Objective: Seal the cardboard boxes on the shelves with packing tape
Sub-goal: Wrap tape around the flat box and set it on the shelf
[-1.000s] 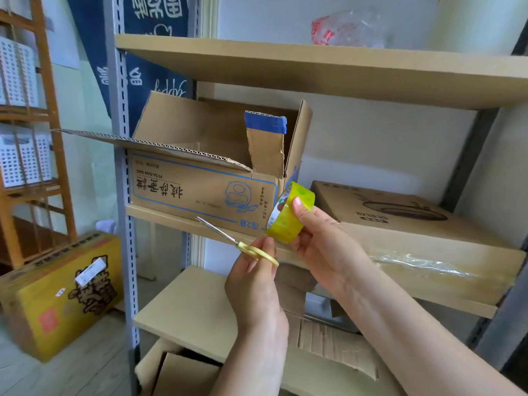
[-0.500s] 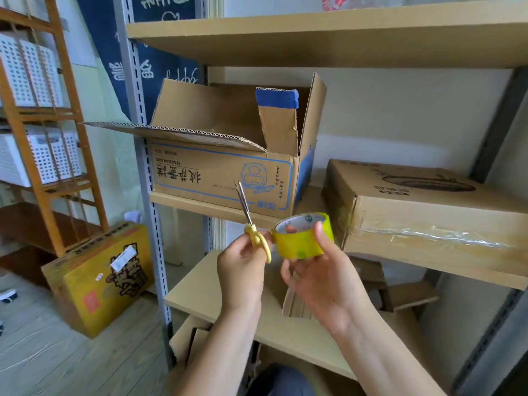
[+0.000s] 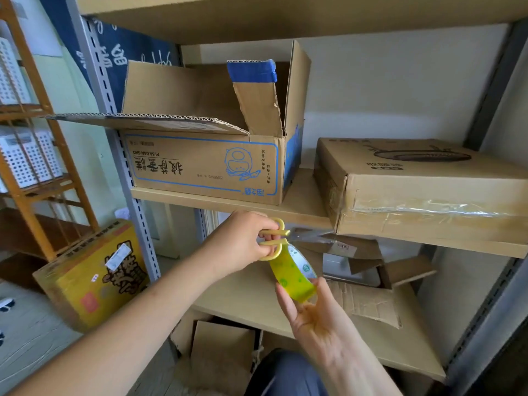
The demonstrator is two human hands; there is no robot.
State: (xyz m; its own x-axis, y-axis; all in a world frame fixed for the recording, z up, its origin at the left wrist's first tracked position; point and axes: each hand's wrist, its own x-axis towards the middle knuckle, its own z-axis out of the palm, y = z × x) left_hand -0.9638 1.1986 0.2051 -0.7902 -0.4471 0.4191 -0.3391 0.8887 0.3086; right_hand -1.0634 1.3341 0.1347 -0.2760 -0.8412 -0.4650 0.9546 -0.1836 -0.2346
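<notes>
Our left hand point(image 3: 243, 238) grips a pair of yellow-handled scissors point(image 3: 275, 238), fingers curled through the loops, the blades pointing right toward the front edge of the middle shelf point(image 3: 300, 207). Just below it, our right hand point(image 3: 311, 318) holds a roll of yellow-green packing tape point(image 3: 291, 274) from underneath, the thumb and fingers pinching its sides while the palm faces up. A clear strip of tape point(image 3: 314, 238) runs from the roll up toward the front lower corner of the flat box point(image 3: 428, 195); the scissor blades lie along this strip, and we cannot tell whether they touch it.

The flat box sits at the right end of the middle shelf, overhanging its front edge, with shiny clear tape across its front face. At the left end of the same shelf stands an open box point(image 3: 205, 164) with blue printing, its flaps raised and one front flap folded out to the left. The two boxes stand apart.

On the lower shelf point(image 3: 243, 295), behind our hands, lie loose cardboard pieces point(image 3: 368, 301). On the floor at lower left rests a yellow carton point(image 3: 94, 275), beside a wooden rack point(image 3: 37, 155) holding white baskets.
</notes>
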